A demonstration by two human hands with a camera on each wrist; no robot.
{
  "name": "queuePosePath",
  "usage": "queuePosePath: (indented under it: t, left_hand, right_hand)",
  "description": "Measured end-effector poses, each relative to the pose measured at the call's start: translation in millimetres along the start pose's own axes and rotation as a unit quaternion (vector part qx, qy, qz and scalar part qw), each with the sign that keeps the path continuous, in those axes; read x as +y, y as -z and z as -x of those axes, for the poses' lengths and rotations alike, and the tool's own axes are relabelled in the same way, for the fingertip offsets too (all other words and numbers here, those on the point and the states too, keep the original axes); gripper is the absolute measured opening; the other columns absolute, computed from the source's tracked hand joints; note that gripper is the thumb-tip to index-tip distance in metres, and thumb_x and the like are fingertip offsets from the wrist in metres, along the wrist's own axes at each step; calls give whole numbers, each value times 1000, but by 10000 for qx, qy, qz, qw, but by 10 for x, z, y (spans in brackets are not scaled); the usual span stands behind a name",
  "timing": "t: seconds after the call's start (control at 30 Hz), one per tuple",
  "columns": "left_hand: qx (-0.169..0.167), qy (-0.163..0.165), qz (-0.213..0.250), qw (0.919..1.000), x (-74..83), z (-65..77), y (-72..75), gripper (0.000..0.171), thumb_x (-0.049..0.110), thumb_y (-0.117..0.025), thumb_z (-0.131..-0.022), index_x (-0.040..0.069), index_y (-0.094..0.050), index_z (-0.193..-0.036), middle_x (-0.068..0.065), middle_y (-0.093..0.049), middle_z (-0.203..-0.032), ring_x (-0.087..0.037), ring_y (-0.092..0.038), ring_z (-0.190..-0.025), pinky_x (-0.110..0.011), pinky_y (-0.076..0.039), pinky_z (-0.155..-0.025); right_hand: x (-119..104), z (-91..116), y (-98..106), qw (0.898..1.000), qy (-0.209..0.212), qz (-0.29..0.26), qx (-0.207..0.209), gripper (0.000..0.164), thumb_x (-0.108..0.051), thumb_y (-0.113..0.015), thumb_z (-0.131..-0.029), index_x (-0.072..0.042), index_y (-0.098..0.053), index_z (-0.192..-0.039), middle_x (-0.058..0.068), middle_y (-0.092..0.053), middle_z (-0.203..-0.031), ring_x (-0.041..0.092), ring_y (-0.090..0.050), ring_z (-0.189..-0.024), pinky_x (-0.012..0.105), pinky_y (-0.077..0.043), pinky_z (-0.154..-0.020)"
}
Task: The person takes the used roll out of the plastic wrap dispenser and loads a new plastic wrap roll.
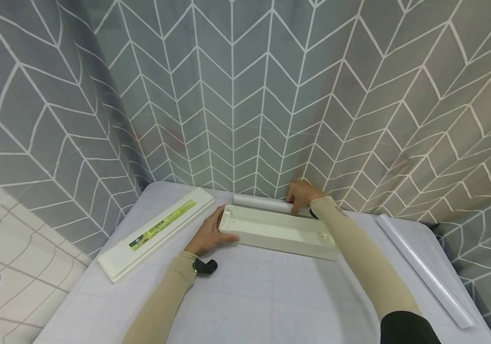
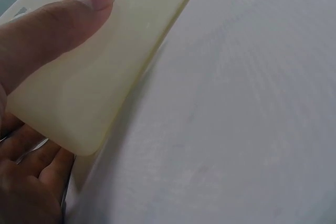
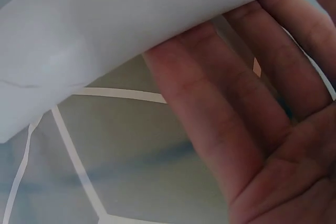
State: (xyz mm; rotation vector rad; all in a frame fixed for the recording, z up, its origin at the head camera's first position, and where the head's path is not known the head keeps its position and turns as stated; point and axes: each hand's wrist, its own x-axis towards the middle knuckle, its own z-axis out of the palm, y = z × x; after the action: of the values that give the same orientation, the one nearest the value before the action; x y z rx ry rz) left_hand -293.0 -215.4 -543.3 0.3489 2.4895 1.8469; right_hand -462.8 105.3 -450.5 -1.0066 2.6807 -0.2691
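Note:
A long, shallow off-white plastic box (image 1: 280, 242), open at the top, rests on the white-covered table. My left hand (image 1: 211, 232) grips its left end. In the left wrist view the thumb (image 2: 79, 22) lies along the box's smooth side (image 2: 105, 72), with the other fingers round behind its end. Behind the box lies a white roll (image 1: 262, 203). My right hand (image 1: 304, 196) holds this roll near its right end, thumb in front and fingers behind. The right wrist view shows those fingers (image 3: 210, 103) tucked behind a pale curved surface (image 3: 131, 19).
To the left, a long white lid-like piece (image 1: 155, 234) with a green label lies at a slant. A clear, shiny roll (image 1: 426, 270) lies along the table's right side. Grey patterned curtain (image 1: 250, 95) hangs right behind the table's back edge.

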Motion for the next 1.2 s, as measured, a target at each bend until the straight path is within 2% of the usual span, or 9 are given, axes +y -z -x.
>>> queuePosePath:
  t: [0.1,0.23,0.53,0.73,0.93,1.07,1.2]
  left_hand:
    - [-9,35,-53,10000,22,6,-3,113,15,-100,-72,13,-34,-164,-10,-53,-157,-29,-54,-141,-50,-38,-122]
    - [-46,49,-100,9999,28,7,-14,111,14,-100,-72,15,-36,-163,-10,-53,-158,-29,-53,-141,-49,-38,-122]
    - [-49,14,-110,9999,51,1,-60,109,13,-100,-71,17,-39,-161,-9,-55,-156,-28,-54,-138,-50,-38,-121]
    - [-49,22,-119,9999,69,-2,-66,109,13,-101,-70,18,-39,-160,-9,-55,-156,-28,-54,-140,-49,-38,-121]
    - [-100,-19,-55,9999,69,-1,-66,110,13,-100,-72,15,-37,-162,-11,-54,-157,-29,-53,-141,-49,-40,-121]
    - [-59,-68,-66,9999,41,3,-39,110,16,-100,-73,15,-36,-163,-11,-54,-156,-29,-53,-142,-50,-39,-121]
    - [3,-30,-179,9998,16,22,4,110,20,-100,-73,16,-37,-162,-10,-56,-154,-28,-55,-139,-51,-39,-121]
  right_hand:
    - [5,11,2,10000,-22,-39,-20,31,-9,-98,-61,-16,-88,-89,-4,-77,-79,12,-61,-75,27,-53,-70]
    - [33,28,-13,9999,-119,-25,-68,37,-14,-101,-62,-17,-88,-97,-4,-79,-86,11,-63,-77,30,-56,-74]
    - [41,137,-11,9993,-172,317,-105,42,-23,-99,-69,-17,-86,-109,4,-78,-111,21,-70,-100,43,-59,-93]
    - [25,163,4,9987,-90,486,-140,44,-27,-98,-72,-16,-85,-112,5,-80,-113,21,-72,-101,43,-60,-93]
    - [1,253,52,9984,-68,522,-229,49,-33,-97,-74,-14,-83,-117,4,-80,-113,21,-73,-103,43,-61,-94]
    - [19,349,131,9978,-205,605,-180,54,-44,-95,-75,-15,-82,-119,3,-79,-117,24,-71,-107,46,-59,-96]
    - [92,514,252,9984,-261,504,-41,58,-48,-94,-76,-12,-81,-119,5,-80,-116,26,-73,-107,48,-60,-95]
